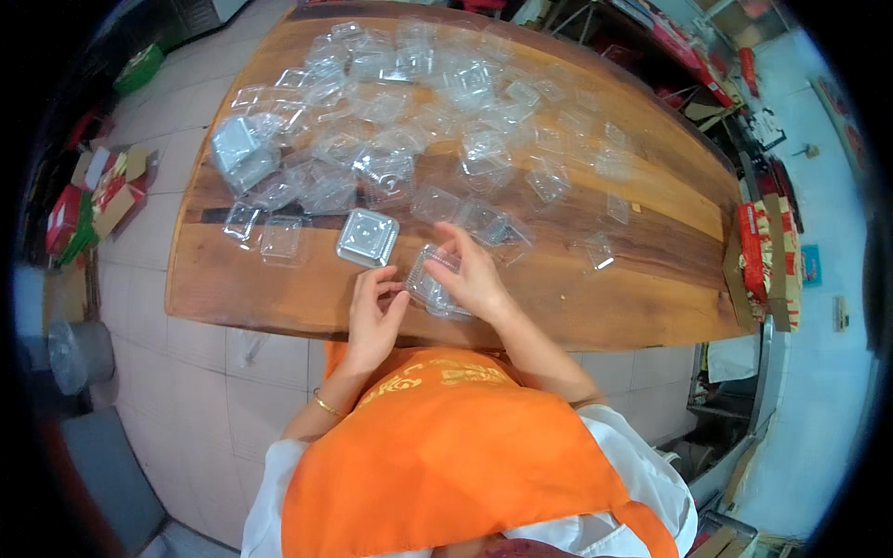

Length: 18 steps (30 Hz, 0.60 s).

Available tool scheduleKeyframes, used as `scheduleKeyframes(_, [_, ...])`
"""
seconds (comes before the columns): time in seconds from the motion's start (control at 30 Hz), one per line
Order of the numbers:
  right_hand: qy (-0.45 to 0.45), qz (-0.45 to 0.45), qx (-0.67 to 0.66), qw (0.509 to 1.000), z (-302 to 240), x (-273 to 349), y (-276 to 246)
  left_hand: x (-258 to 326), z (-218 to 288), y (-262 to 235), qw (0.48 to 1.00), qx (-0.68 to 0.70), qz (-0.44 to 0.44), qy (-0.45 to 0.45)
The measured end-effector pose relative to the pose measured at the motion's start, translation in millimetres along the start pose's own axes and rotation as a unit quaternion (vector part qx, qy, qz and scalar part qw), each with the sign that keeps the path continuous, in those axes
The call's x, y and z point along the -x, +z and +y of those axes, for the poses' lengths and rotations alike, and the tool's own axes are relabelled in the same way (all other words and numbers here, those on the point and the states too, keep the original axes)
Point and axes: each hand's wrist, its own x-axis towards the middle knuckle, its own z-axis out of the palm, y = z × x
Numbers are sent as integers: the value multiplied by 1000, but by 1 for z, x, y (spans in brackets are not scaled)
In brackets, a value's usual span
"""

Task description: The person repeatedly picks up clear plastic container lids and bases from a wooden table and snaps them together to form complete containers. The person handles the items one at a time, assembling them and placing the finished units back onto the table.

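Note:
A clear, ridged plastic clamshell container rests near the table's front edge, between my two hands. My left hand is at its left side, with curled fingers and thumb tip meeting at the rim. Over the far right part of the container is my right hand; its fingers are stretched and apart, the thumb lying across the top. A closed, square clear container sits just beyond my left hand. Farther off, an unfolded clear container lies past my right fingertips.
Many clear plastic containers are strewn across the far half of the wooden table. Several stand stacked at the left. An open carton with red packages is by the right edge; more boxes are on the left.

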Motion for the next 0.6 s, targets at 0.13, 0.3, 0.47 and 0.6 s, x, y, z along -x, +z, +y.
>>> scheduleKeyframes(0.13, [74,-14,-297,952,0,-1,-22,-1,-6,-9,1000,-19,-21,0])
scheduleKeyframes(0.3, [100,-43,-488,866,-1,3,-45,-1,2,-5,993,102,-51,-34])
scheduleKeyframes(0.47, [67,-154,-594,787,4,13,-29,-13,33,1,916,357,-155,-97])
scheduleKeyframes(0.6, [143,-114,-617,765,-15,21,-18,-18,30,-1,870,441,-204,-90])
